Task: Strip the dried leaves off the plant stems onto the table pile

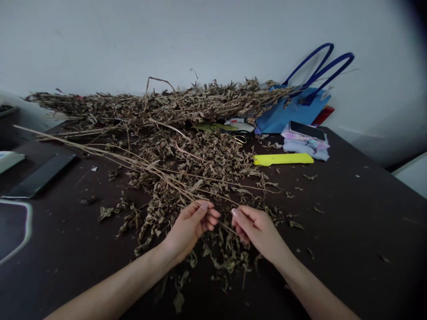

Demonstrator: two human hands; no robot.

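Dried, mostly bare plant stems (150, 166) stretch from the far left down to my hands, above a heap of curled brown leaves (207, 155). My left hand (192, 224) is closed on a dried stem, thumb against the fingers. Just to its right, my right hand (255, 229) pinches at a thin stem, thumb and index together; the grip point is partly hidden. A thin stem end runs between the two hands. Loose leaf pieces (227, 255) lie beneath both hands on the dark table (350, 231).
Along the wall lies a long bundle of leafy dried stems (187, 104). At the right back stand a blue bag (283, 113) and a phone (307, 130) on folded cloth, with a yellow strip (283, 159) before them. A dark flat object (40, 175) lies left, and gold-handled scissors (239, 140) sit behind the leaves.
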